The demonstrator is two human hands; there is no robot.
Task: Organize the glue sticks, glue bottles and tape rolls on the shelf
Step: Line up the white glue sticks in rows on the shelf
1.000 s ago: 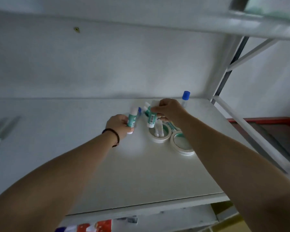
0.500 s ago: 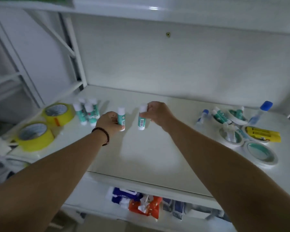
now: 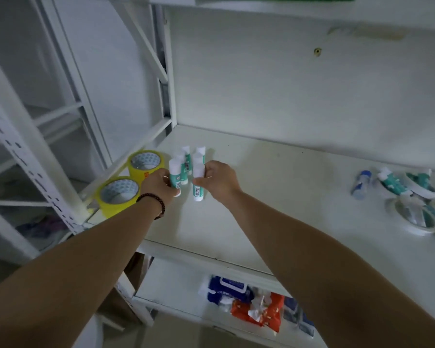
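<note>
Both hands reach to the middle left of the frame over the white shelf (image 3: 274,197). The left hand (image 3: 158,187) curls its fingers round an upright glue stick (image 3: 174,173), white cap up, teal label with a barcode showing; its grip is tight on the lower half of the stick. A dark bead bracelet (image 3: 154,203) sits on that wrist. The right hand (image 3: 217,180) pinches a second stick (image 3: 198,182) between thumb and fingers, also upright, its foot at or just above the shelf; I cannot tell which. The two held sticks stand close together, apart by a narrow gap.

Just behind them, toward the back wall, a small cluster of standing sticks (image 3: 190,159) forms short rows. To the left of the hands lie two yellow tape rolls (image 3: 121,193), flat, one behind the other, near the shelf's left edge.

At the right edge of the frame is a loose heap: a blue-capped glue bottle (image 3: 360,180) lying down, more sticks on their sides (image 3: 392,183), and white tape rolls (image 3: 416,218) with sticks resting in and across them.

On the lower shelf, bottom centre, lie blue and orange packets (image 3: 244,301).
</note>
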